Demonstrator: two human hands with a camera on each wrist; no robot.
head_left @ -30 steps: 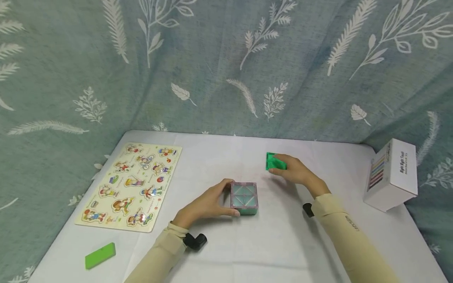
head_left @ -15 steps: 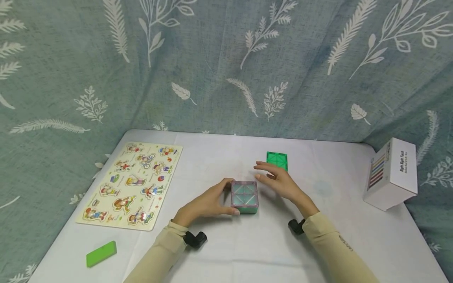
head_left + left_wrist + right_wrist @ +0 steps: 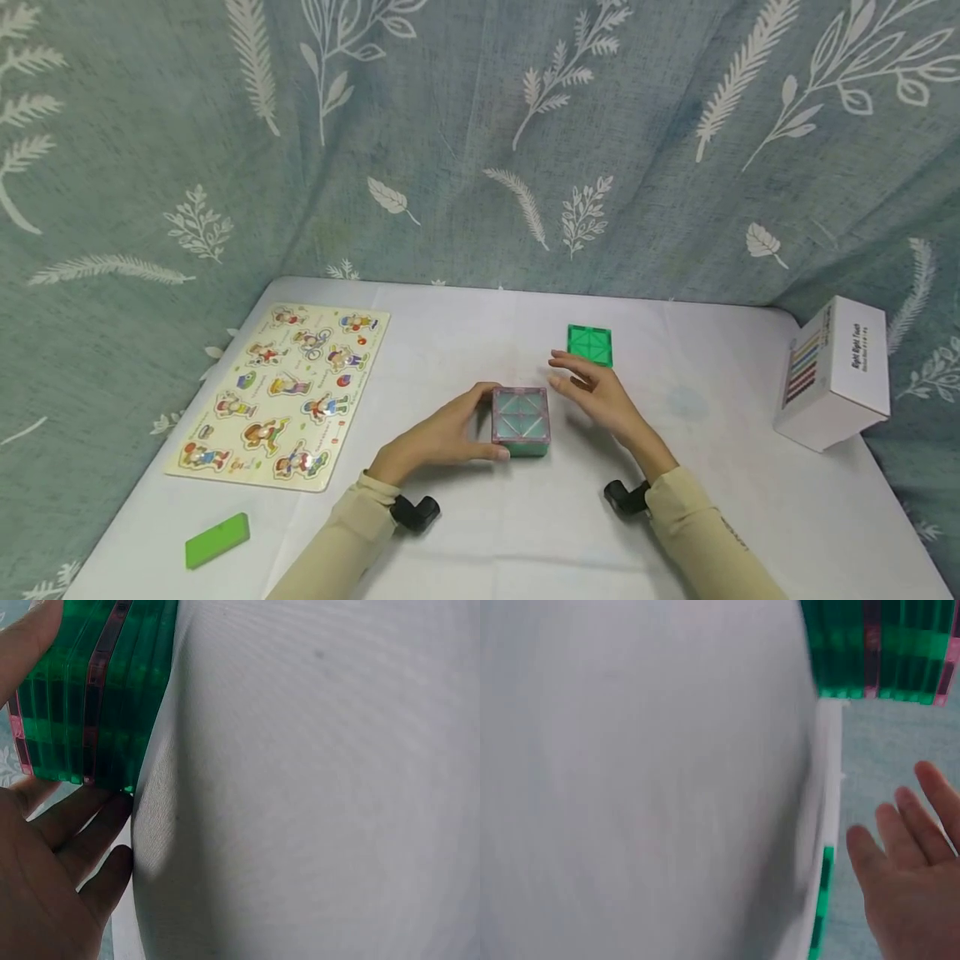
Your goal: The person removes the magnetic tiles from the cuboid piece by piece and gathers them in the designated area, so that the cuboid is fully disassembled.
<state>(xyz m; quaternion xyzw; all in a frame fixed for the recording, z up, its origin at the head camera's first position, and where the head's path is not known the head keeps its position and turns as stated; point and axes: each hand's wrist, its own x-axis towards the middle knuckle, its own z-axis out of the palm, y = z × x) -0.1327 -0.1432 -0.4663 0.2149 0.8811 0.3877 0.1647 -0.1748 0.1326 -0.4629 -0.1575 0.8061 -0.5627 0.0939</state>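
Observation:
A stack of square magnetic tiles (image 3: 521, 415) stands on the white table, pink-edged on top. Its side, in the left wrist view, shows mostly green tiles (image 3: 120, 697) with a pink one among them. My left hand (image 3: 442, 433) holds the stack from the left, thumb on the near side and fingers on the far side. To the right of the stack, my right hand (image 3: 603, 400) hovers with its fingers extended and nothing in them. Just beyond it, a green magnetic tile (image 3: 590, 343) lies flat, its near edge partly covered by the hand.
A cream puzzle board (image 3: 281, 396) with cartoon figures lies on the left. Nearer the front is a bright green block (image 3: 217, 541). At the right edge stands a white box (image 3: 836, 371). A leaf-patterned curtain (image 3: 465, 125) hangs behind the table (image 3: 465, 325).
My right hand has let go of the green tile and drawn back toward the stack, uncovering most of the tile. The left hand stays on the stack.

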